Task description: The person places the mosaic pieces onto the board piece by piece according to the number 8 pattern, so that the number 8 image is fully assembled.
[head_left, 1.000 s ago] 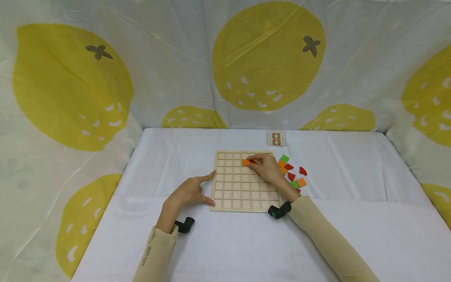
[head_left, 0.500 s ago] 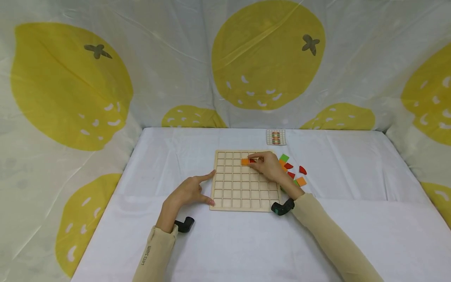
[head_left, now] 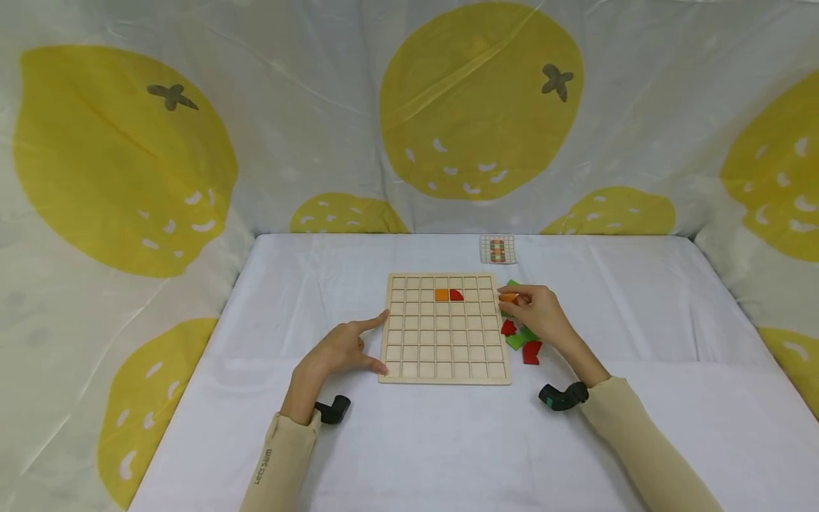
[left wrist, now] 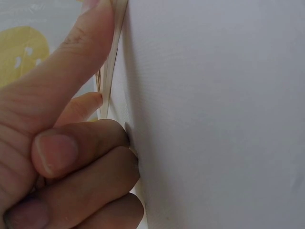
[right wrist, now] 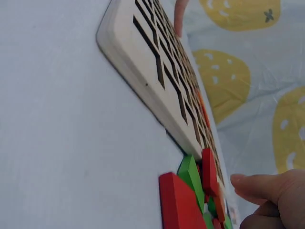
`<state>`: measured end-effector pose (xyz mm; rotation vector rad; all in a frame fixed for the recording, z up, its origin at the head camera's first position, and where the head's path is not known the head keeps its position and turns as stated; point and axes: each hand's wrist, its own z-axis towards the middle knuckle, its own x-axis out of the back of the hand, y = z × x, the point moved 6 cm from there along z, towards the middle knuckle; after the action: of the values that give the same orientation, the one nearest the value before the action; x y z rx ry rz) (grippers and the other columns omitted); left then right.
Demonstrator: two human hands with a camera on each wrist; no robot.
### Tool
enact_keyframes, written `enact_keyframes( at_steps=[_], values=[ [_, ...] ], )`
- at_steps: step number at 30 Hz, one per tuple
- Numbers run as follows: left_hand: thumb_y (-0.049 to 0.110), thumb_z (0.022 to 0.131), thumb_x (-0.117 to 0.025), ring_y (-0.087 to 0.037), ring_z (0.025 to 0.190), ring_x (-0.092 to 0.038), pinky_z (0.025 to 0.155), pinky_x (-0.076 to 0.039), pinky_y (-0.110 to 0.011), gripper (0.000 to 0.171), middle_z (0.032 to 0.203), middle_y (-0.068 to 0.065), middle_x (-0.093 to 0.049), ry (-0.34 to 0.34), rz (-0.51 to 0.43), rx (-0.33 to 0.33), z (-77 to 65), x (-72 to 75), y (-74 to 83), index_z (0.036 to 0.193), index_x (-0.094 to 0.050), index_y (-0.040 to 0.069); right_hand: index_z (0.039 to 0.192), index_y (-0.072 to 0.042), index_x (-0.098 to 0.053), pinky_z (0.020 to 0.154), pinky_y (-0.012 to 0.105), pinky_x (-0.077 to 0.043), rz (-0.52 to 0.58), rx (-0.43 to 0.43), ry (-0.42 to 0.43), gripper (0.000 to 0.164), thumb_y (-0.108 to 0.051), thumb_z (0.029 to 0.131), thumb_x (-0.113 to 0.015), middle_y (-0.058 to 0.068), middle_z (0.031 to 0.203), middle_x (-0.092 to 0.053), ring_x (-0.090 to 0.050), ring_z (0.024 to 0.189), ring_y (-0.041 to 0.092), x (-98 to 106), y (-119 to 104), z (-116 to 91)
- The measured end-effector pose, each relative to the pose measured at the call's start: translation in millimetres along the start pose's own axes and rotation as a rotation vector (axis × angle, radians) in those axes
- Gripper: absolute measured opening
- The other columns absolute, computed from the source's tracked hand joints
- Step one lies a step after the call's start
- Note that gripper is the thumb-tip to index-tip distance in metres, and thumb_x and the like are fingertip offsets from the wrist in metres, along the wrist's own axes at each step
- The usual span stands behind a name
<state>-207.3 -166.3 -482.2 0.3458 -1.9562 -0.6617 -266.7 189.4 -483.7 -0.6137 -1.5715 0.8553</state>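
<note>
Left hand [head_left: 341, 348], half-spread, touches board [head_left: 427, 353] holding 2 tiles [head_left: 441, 294]; right [head_left: 542, 314] apparently pinches orange piece [head_left: 508, 298].

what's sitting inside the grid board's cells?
Two pieces on the grid board: an orange square and, just right of it, a red quarter-round piece, both in the second row from the far edge. The board surface directly beneath them is covered.
</note>
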Motion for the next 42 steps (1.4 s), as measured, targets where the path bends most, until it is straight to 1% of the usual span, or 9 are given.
enact_keyframes(
  at_steps=[5, 12, 20, 25, 30, 36, 39, 42],
  values=[
    [0.038, 0.068, -0.095, -0.009, 0.054, -0.025, 0.057, -0.028, -0.024, 0.113, 0.057, 0.007, -0.028, -0.005, -0.009, -0.015, -1.2, 0.8, 0.2, 0.162, -0.032, 0.032, 0.127, -0.002, -0.072, 0.048, 0.023, -0.026, -0.023, -0.043, 0.016, 0.037, -0.021, 0.095, -0.076, -0.003, 0.059, -0.033, -0.032, 0.050, 0.012, 12.3, 10.5, -11.5],
    [0.039, 0.067, -0.095, -0.009, 0.053, -0.025, 0.055, -0.028, -0.024, 0.114, 0.056, 0.007, -0.028, 0.000, -0.018, -0.033, -1.2, 0.9, 0.2, 0.162, -0.033, 0.030, 0.125, -0.005, -0.074, 0.049, 0.025, -0.025, -0.064, -0.048, 0.039, 0.034, -0.020, 0.095, -0.077, -0.002, 0.059, -0.032, -0.032, 0.051, 0.013, 22.8, 18.6, -23.1],
    [0.039, 0.068, -0.095, -0.009, 0.054, -0.026, 0.055, -0.028, -0.024, 0.114, 0.056, 0.007, -0.028, 0.002, -0.018, -0.043, -2.4, 1.1, 1.1, 0.162, -0.033, 0.029, 0.124, -0.005, -0.075, 0.052, 0.026, -0.025, -0.082, -0.084, 0.034, 0.036, -0.022, 0.092, -0.079, -0.003, 0.059, -0.034, -0.033, 0.053, 0.013, 24.8, 30.7, -33.4],
    [0.038, 0.068, -0.096, -0.009, 0.054, -0.025, 0.055, -0.028, -0.023, 0.114, 0.056, 0.007, -0.028, 0.001, -0.014, -0.041, -2.1, 1.0, 0.3, 0.162, -0.033, 0.029, 0.119, -0.004, -0.077, 0.054, 0.026, -0.025, -0.071, -0.089, 0.040, 0.032, -0.021, 0.092, -0.079, -0.003, 0.058, -0.033, -0.031, 0.053, 0.010, 27.9, 35.1, -37.3],
    [0.038, 0.068, -0.095, -0.009, 0.053, -0.026, 0.056, -0.028, -0.023, 0.114, 0.056, 0.008, -0.028, 0.000, -0.010, -0.042, -1.9, 1.2, -0.4, 0.162, -0.033, 0.029, 0.113, -0.003, -0.078, 0.052, 0.025, -0.024, -0.062, -0.092, 0.038, 0.027, -0.019, 0.092, -0.080, -0.004, 0.057, -0.032, -0.030, 0.051, 0.010, 27.6, 34.7, -38.4],
    [0.038, 0.068, -0.095, -0.009, 0.053, -0.026, 0.055, -0.029, -0.023, 0.113, 0.056, 0.007, -0.029, -0.001, -0.016, -0.045, -1.3, 0.6, -0.6, 0.162, -0.032, 0.030, 0.112, -0.001, -0.078, 0.051, 0.025, -0.023, -0.054, -0.110, 0.036, 0.030, -0.020, 0.089, -0.082, -0.004, 0.057, -0.031, -0.030, 0.051, 0.010, 24.6, 31.9, -38.4],
    [0.038, 0.068, -0.095, -0.009, 0.054, -0.025, 0.055, -0.028, -0.024, 0.113, 0.056, 0.007, -0.027, 0.000, -0.020, -0.048, -1.2, 0.5, -0.4, 0.162, -0.033, 0.030, 0.111, 0.001, -0.078, 0.051, 0.025, -0.024, -0.058, -0.110, 0.046, 0.031, -0.021, 0.088, -0.083, -0.003, 0.056, -0.033, -0.031, 0.051, 0.011, 24.1, 30.7, -38.1],
    [0.039, 0.068, -0.095, -0.009, 0.054, -0.024, 0.056, -0.027, -0.024, 0.114, 0.057, 0.007, -0.026, 0.000, -0.022, -0.046, -1.2, 0.6, -0.6, 0.162, -0.033, 0.030, 0.110, 0.000, -0.078, 0.052, 0.026, -0.026, -0.067, -0.116, 0.076, 0.031, -0.021, 0.088, -0.083, -0.002, 0.056, -0.036, -0.035, 0.052, 0.012, 24.4, 30.8, -37.3]
  ],
)
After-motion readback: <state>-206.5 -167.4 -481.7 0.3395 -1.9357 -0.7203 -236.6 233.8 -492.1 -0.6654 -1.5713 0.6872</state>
